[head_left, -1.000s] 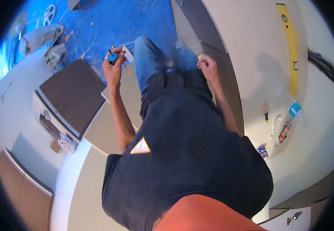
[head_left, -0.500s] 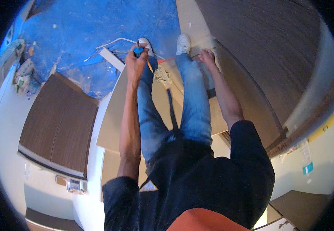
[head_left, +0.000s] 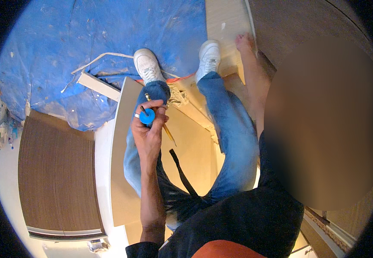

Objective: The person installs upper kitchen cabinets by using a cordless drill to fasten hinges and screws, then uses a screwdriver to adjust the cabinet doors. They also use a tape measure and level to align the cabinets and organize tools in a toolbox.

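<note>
Here, the left hand (head_left: 149, 131) is closed, thumb and fingers pinching a blue tool (head_left: 147, 116) whose round end faces up, a short dark rod showing beside it. A yellow pencil (head_left: 168, 133) sits in the same grip, slanting beneath the fingers, one end out past the thumb and the other beyond the fingertips. Both are above the left leg (head_left: 156, 91). The right hand (head_left: 244, 42) is just beside the edge of a brown panel (head_left: 298, 21), over the pale floor (head_left: 226, 26); its fingers look bent, but I cannot tell whether they pinch anything. The left shoe (head_left: 147, 64) is at the near edge of the blue sheet (head_left: 109, 34), the right shoe (head_left: 209, 56) by its right edge. A white strip (head_left: 98, 87) lies along the near edge, left of the left shoe. A dark strap (head_left: 180, 171) hangs between the legs.
</note>
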Demonstrator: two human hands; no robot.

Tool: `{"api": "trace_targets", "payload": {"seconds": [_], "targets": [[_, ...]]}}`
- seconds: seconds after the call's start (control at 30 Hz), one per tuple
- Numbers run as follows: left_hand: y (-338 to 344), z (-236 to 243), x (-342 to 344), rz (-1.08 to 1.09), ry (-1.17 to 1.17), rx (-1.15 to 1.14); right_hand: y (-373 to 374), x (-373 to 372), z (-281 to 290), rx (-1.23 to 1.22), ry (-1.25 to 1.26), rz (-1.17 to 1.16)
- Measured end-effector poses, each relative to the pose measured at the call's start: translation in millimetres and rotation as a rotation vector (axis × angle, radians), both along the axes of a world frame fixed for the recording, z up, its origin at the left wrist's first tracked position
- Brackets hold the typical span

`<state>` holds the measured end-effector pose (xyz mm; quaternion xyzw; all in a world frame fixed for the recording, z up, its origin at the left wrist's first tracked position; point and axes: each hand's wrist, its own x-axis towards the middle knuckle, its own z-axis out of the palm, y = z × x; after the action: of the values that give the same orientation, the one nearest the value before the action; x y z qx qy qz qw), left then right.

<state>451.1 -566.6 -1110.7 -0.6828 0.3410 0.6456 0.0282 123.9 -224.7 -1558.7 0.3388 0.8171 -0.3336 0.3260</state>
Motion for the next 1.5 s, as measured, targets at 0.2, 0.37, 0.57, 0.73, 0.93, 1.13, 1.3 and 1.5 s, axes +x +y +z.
{"api": "trace_targets", "payload": {"seconds": [0.2, 0.37, 0.57, 0.73, 0.93, 1.13, 1.3, 1.5], "targets": [[0, -3, -5, -0.065, 0.08, -0.039, 7, -36, -31, 0.26, -0.174, 1.042], [17, -8, -12, -0.137, 0.06, 0.016, -46, 30, 65, -0.21, 0.023, 0.423], [27, 34, -9, -0.138, 0.329, 0.038, -43, 114, 326, -0.252, -0.046, 0.768], [13, 129, -3, -0.304, 0.382, -0.021, 15, 162, 553, -0.127, -0.025, 0.362], [-3, 212, 8, -0.41, 0.458, -0.055, 61, 282, 857, 0.001, 0.031, 0.765], [-63, 253, -2, -0.7, 0.545, -0.114, 32, 331, 944, -0.213, 0.074, 0.946], [-127, 301, -17, -0.644, 0.677, -0.259, -2, 314, 910, -0.204, 0.136, 1.325], [-155, 339, -51, -0.372, 0.708, -0.407, -1, 301, 919, -0.047, 0.296, 1.215]]}}
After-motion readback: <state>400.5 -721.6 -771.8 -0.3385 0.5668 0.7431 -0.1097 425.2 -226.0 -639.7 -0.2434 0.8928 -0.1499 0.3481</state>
